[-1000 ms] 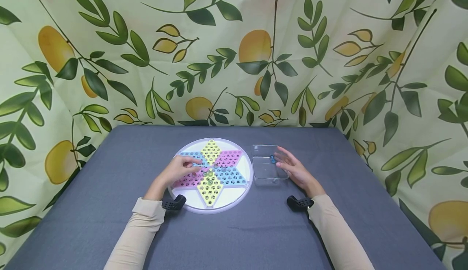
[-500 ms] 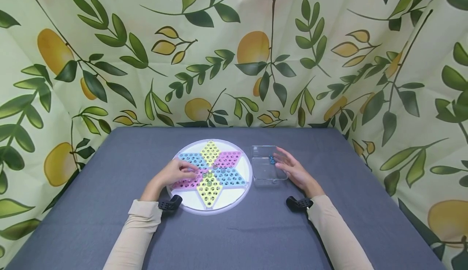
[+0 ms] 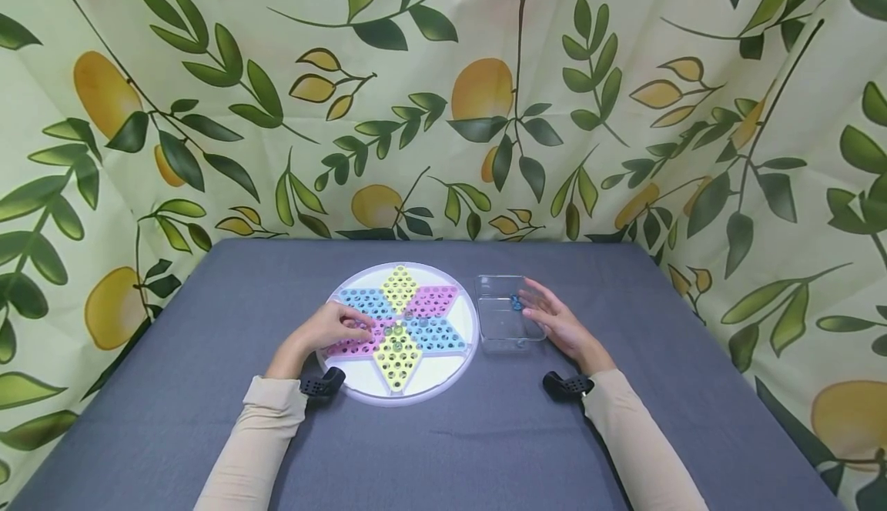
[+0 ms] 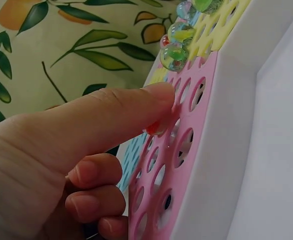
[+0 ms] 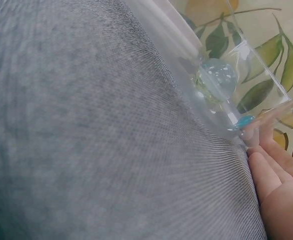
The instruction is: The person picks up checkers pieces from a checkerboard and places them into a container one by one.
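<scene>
A round white Chinese checkers board [image 3: 443, 372] lies on the table, its star in yellow, pink and blue. Over the left pink section, my left hand [image 3: 336, 326] pinches a red-tinted marble [image 4: 153, 129], which shows under the thumb close against the holes. Several glass marbles [image 4: 174, 56] sit near the star's middle and on the near yellow point. To the right of the board stands a clear plastic box [image 3: 495, 325]. My right hand [image 3: 560, 326] rests at its right side with fingers fairly straight. Blue marbles [image 3: 516, 302] and a larger clear marble [image 5: 219, 79] lie inside the box.
A dark grey cloth [image 3: 457, 449] covers the table. Behind and at both sides hangs a curtain [image 3: 416, 149] printed with leaves and fruit. A black wrist camera [image 3: 323, 382] is strapped to the left wrist, another [image 3: 567, 385] to the right.
My left hand has moved slightly left and down, from near the star's middle onto the pink section, and stays there over the last half second. The right hand has kept its place at the box.
</scene>
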The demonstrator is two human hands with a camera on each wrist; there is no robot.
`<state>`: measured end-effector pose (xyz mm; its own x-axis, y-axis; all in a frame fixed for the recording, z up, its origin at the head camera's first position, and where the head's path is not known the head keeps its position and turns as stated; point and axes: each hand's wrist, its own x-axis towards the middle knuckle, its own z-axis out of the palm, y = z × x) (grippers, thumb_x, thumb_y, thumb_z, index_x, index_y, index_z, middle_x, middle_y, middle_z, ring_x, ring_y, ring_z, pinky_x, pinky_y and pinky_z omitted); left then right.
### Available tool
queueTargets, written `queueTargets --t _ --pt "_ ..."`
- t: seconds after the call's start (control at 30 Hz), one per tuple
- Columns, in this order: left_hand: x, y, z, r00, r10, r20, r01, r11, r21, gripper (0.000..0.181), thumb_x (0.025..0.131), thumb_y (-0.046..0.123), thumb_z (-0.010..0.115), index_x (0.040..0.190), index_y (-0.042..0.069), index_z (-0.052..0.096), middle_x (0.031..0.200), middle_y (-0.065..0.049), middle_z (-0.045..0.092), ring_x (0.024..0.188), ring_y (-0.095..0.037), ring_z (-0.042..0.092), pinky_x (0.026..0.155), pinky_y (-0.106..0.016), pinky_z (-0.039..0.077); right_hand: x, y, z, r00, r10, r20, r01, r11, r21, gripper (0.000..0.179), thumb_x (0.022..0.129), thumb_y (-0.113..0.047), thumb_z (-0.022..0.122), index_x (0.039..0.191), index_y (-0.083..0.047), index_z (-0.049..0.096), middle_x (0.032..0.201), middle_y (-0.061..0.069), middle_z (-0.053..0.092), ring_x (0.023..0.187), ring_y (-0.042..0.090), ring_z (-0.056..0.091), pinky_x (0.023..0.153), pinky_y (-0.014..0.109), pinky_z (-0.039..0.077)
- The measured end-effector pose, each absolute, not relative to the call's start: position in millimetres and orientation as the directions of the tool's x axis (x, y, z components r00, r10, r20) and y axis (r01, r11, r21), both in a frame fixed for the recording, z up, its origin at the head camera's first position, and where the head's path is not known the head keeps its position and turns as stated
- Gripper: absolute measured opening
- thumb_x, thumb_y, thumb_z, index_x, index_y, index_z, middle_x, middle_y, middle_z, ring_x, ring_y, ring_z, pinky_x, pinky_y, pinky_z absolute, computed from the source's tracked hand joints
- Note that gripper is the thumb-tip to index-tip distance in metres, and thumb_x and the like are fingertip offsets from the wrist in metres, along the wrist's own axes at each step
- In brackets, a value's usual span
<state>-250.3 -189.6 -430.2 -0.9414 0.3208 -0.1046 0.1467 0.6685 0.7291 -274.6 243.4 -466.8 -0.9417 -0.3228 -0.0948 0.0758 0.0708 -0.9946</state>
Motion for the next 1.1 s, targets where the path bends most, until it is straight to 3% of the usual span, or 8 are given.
queueTargets --t 0.57,0.83,1.1 --pt "-250.6 -193.6 -430.3 -0.933 0.335 -0.128 0.124 0.636 0.762 0.028 0.081 0.016 0.075 0.106 0.004 0.074 0.065 0.008 0.050 0.058 -0.004 0.036 0.053 -0.018 0.033 -274.7 243.3 -466.3 -0.939 -0.330 -0.099 0.084 0.061 -0.995 0.074 0.096 -0.013 0.055 0.155 -0.017 0.011 0.162 0.018 0.014 0.152 0.035 0.008 0.122 0.057 0.005" --pt "-250.6 -193.5 -429.3 -0.938 0.331 -0.100 0.145 0.640 0.755 0.029 0.082 0.019 0.075 0.107 0.004 0.073 0.060 0.008 0.039 0.057 -0.005 0.035 0.051 -0.017 0.030 -274.3 243.8 -466.4 -0.939 -0.331 -0.098 0.084 0.057 -0.995 0.074 0.096 -0.014 0.056 0.155 -0.018 0.012 0.162 0.019 0.014 0.152 0.035 0.008 0.122 0.056 0.006" --pt "-250.1 -182.3 -421.1 -0.938 0.345 -0.015 0.205 0.591 0.780 0.028 0.082 0.020 0.074 0.106 0.005 0.073 0.063 0.005 0.037 0.059 -0.006 0.034 0.053 -0.017 0.030 -275.0 244.6 -467.4 -0.939 -0.334 -0.084 0.068 0.060 -0.996 0.076 0.096 -0.015 0.057 0.155 -0.016 0.011 0.162 0.019 0.015 0.152 0.034 0.009 0.122 0.056 0.007"
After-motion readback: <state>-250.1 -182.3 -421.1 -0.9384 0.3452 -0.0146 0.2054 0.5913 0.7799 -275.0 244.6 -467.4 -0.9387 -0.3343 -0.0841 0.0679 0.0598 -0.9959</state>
